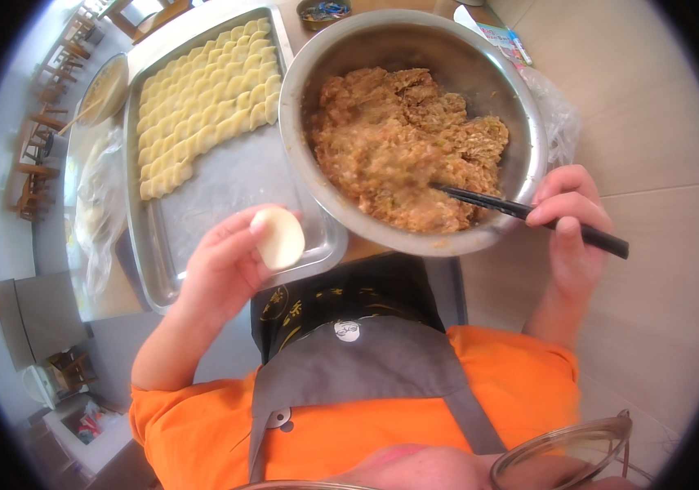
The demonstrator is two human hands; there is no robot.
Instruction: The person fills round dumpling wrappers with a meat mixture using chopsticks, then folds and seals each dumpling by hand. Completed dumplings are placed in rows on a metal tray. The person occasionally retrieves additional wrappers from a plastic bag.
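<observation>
A round, pale dumpling wrapper (283,240) lies flat across the fingers of my left hand (227,260), its thumb pressing the edge. That hand is above the near end of a metal tray (215,177). Rows of folded dumplings (208,92) cover the tray's far part, overlapping one another. In my right hand (573,214) are dark chopsticks (521,208), held at the near right rim of a large steel bowl (362,226). Their tips sink into the minced filling (404,153), which fills much of the bowl.
Left of the tray lie a clear plastic bag (101,208) and a bowl (104,89) with a stick across it. A small tin (324,12) stands behind the steel bowl. Another plastic bag (551,113) sits between the bowl and the tiled wall (643,257).
</observation>
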